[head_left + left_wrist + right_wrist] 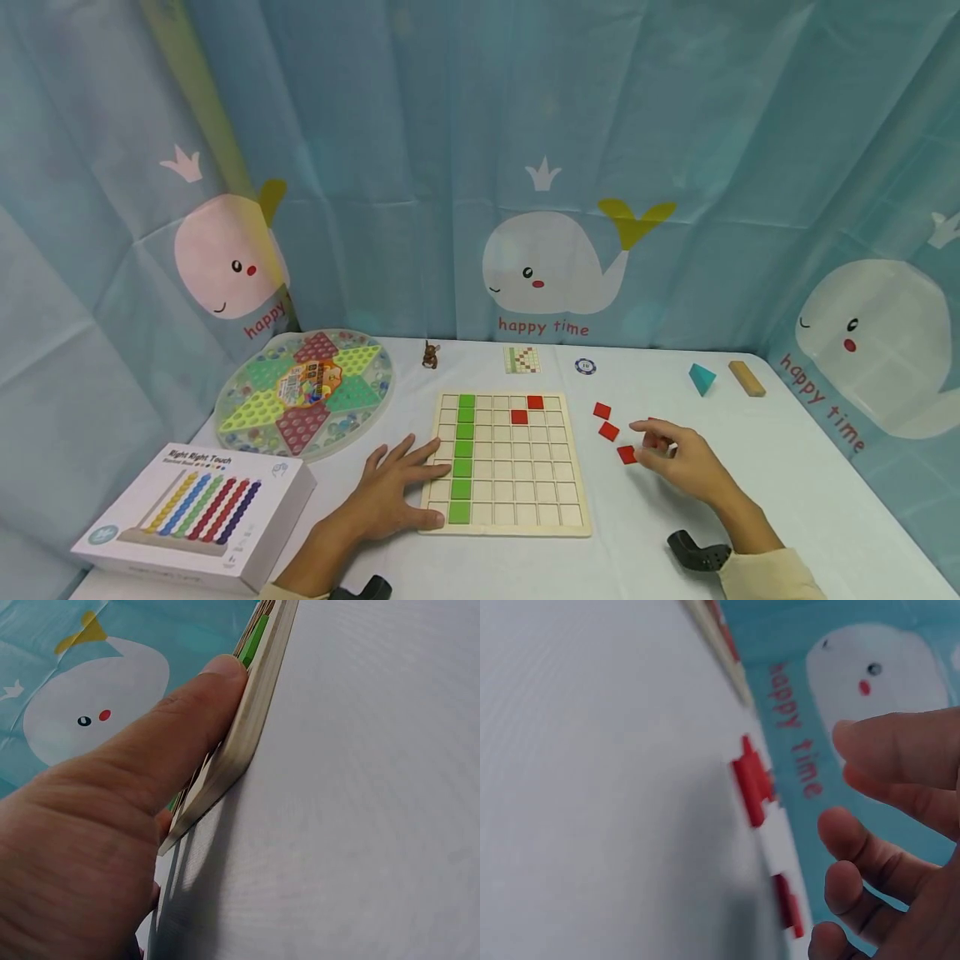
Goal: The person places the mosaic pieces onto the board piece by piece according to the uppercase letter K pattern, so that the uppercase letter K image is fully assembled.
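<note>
A wooden grid board [517, 530] lies on the white table, with a column of green tiles [462, 467] near its left side. Two red tiles [519, 417] sit in cells toward its upper right. My left hand [393, 492] rests with spread fingers on the board's left edge; its thumb [202, 705] lies on the rim in the left wrist view. Several loose red tiles [609, 431] lie right of the board. Above and beside them hovers my right hand [678, 458], its fingers loosely bent, with nothing visible between them in the right wrist view.
At left are a round Chinese checkers board [356, 408] and a white game box [277, 517]. Along the back stand a small brown figurine [430, 356], a pattern card [522, 360], a poker chip [586, 367], a teal pyramid [702, 379] and a wooden block [747, 378].
</note>
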Available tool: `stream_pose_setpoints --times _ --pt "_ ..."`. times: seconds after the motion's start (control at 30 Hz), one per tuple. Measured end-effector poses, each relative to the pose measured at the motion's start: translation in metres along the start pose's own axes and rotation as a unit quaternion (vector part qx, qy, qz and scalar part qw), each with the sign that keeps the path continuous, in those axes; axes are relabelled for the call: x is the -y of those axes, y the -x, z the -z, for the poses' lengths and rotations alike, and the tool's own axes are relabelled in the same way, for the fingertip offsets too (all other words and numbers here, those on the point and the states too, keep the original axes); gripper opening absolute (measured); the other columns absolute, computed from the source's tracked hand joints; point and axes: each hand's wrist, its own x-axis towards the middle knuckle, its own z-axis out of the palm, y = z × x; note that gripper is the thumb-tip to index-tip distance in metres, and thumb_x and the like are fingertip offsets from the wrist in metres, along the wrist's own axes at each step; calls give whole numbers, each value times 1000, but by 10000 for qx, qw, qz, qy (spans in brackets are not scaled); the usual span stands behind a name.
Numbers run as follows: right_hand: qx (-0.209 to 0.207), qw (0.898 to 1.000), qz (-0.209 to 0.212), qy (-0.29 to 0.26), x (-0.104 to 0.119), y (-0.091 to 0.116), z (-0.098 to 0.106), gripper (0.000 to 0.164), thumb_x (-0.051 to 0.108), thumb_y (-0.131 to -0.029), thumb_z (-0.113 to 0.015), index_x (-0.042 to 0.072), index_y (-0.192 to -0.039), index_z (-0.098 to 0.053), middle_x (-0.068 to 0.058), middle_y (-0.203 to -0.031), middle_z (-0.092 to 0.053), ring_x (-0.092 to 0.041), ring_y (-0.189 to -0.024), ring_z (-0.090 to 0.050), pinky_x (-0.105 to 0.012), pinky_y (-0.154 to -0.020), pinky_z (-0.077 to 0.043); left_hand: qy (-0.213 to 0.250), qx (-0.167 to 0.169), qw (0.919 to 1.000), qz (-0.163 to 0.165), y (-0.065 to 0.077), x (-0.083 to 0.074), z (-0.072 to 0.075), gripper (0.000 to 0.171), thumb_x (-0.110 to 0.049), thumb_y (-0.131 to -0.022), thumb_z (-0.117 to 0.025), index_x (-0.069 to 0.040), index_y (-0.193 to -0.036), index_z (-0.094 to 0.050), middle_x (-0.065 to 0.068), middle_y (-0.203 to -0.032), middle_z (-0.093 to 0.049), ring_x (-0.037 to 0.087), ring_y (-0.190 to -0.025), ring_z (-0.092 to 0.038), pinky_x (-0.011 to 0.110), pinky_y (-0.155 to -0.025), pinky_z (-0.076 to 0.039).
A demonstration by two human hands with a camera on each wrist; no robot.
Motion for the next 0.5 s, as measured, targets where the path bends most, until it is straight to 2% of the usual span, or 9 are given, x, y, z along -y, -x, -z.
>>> stream_pose_setpoints --times 0.2,0.5 --pt "196 9996 -225 23 -13 1 -6 33 7 -83 -74 5 -115 -68 1 -75 -52 -17 -68 -48 -25 -54 -39 -56 -36 10000 -26 -1 0 -4 71 -63 -69 -75 -23 -127 -66 3 -149 -41 40 -140 -21 63 -105 -4" --pt "225 9963 -392 726 -10 1 -17 26 7 -84 -73 8 -110 -69 2 -76 -50 -16 -72 -47 -26 -59 -42 -178 40 9998 94 -1 0 -2 71 -62 -68 -75 -23 -126 -67 0 -150 -40 38 -141 -20 60 -106 -3"
